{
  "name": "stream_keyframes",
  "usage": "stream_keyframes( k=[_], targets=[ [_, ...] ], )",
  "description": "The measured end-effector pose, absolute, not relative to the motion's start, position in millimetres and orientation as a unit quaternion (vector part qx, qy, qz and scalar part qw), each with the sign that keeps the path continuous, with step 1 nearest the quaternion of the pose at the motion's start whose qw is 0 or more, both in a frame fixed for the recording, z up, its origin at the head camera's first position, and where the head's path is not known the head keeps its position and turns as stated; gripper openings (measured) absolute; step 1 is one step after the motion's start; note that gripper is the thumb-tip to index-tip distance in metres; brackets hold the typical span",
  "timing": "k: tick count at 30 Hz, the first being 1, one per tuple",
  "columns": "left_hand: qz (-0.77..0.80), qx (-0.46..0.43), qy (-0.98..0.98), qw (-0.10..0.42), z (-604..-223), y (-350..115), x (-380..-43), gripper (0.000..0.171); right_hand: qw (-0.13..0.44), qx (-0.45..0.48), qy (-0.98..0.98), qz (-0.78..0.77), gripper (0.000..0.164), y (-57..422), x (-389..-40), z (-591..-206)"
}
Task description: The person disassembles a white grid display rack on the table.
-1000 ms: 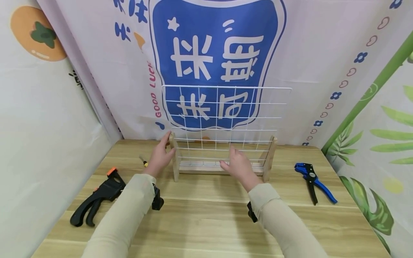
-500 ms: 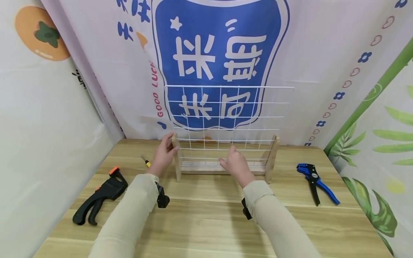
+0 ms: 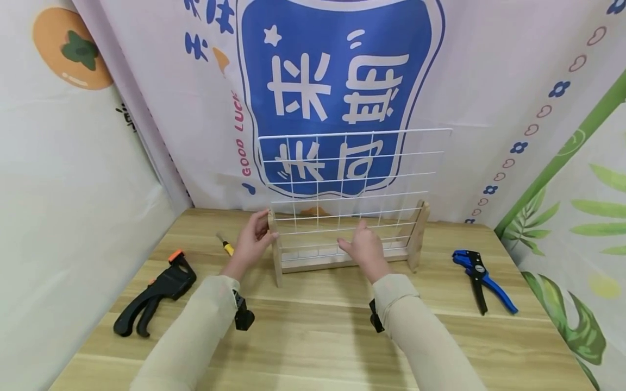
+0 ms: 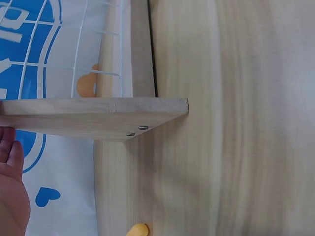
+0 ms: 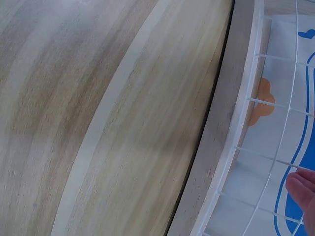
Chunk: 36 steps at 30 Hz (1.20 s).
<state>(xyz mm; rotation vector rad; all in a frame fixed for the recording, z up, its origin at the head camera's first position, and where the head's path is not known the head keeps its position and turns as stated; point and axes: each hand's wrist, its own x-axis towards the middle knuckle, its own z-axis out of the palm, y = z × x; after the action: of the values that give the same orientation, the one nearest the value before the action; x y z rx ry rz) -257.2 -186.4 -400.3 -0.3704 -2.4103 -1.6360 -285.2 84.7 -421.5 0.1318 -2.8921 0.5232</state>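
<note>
On the left post (image 3: 275,255) of the wooden stand (image 3: 318,265), a grip is being applied by the left hand (image 3: 251,241): the thumb is laid across the front edge, the other fingers are bent towards the outer side, and the post is pinched between them. In the left wrist view, fingers (image 4: 15,152) are seen close together by the outer face, where two screws (image 4: 142,128) are set low down.

Over to the right hand (image 3: 365,247): it is held at the white wire grid (image 3: 317,135), just right of the middle, thumb spread away from bent fingers. Fingertips (image 5: 296,183) are brought up to a wire in the right wrist view, but whether it is pinched cannot be told.

The stand is placed on the table (image 3: 313,347) before the backdrop, grid held upright. Its long axis is run left to right, slightly slanted, with the left end set nearer the person.

Now the lettering: "GOOD LUCK" (image 3: 238,136) is printed in pink up the backdrop, and the white characters 未来可期 are shown sideways on a blue panel (image 3: 337,32).

A black-and-orange clamp (image 3: 158,293) and a yellow-handled tool (image 3: 227,248) are laid to the left, blue-and-black pliers (image 3: 481,277) to the right.
</note>
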Motion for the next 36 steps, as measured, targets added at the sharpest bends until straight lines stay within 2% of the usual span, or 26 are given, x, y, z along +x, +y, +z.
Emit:
stream_keyframes(
  k=[4,10,19,30,36],
  targets=[
    [-0.559,-0.127,-0.813,0.098,-395.1,-182.2,-245.8,0.057,0.092,0.026,-0.975,0.199,0.07,88.2,-285.3,-420.8],
    [-0.554,-0.138,-0.815,0.101,-412.4,-186.0,-252.2,0.06,0.098,0.013,-0.969,0.226,0.071,89.1,-284.5,-418.7],
    [-0.545,-0.13,-0.823,0.096,-417.9,-178.3,-240.6,0.063,0.089,-0.008,-0.965,0.246,0.075,92.2,-284.2,-421.1],
    [-0.523,-0.126,-0.833,0.131,-419.6,-168.8,-228.3,0.061,0.08,-0.014,-0.965,0.25,0.076,96.8,-283.0,-409.6],
    [-0.482,-0.12,-0.847,0.191,-423.2,-159.4,-216.1,0.061,0.072,0.003,-0.966,0.247,0.077,99.8,-280.6,-404.8]
  ],
)
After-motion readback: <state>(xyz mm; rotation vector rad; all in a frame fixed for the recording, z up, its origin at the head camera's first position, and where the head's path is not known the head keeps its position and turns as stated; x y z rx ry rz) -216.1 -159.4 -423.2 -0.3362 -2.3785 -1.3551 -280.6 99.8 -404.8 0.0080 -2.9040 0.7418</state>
